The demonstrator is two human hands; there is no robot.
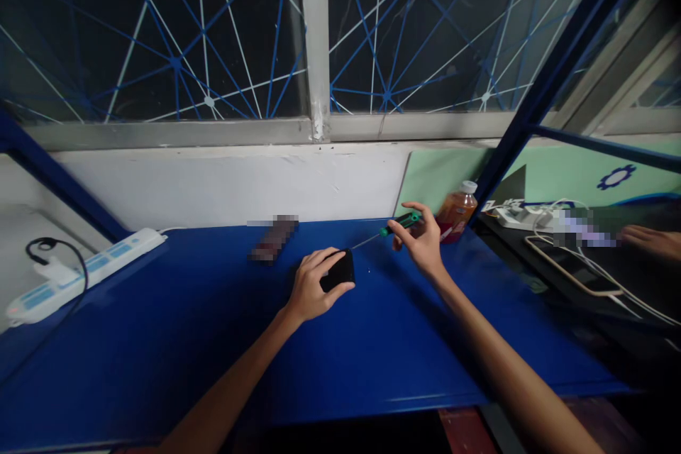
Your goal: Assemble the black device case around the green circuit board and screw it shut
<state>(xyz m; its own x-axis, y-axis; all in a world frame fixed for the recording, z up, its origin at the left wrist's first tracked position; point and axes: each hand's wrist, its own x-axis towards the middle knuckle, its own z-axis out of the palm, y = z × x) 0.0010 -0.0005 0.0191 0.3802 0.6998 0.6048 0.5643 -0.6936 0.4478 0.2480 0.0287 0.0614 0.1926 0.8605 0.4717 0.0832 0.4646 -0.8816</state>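
My left hand [313, 289] is closed around a small black box-shaped object [340, 271] on the blue table; its exact kind does not show, and my fingers cover its left part. In my right hand [420, 241] is a screwdriver [400, 223] with a green and black handle, pinched between thumb and fingers. Its thin metal shaft slants down to the left, and the tip meets or lies just by the black object's upper right corner; contact cannot be made out. Beyond my left hand lies a dark oblong thing [274, 240], blurred out.
A white power strip [90, 277] with a black cable lies at the left. A bottle of reddish drink [458, 213] stands behind my right hand. On the black table at the right are a phone [569, 266], white cables and another person's hand [652, 241]. Blue frame posts flank the table.
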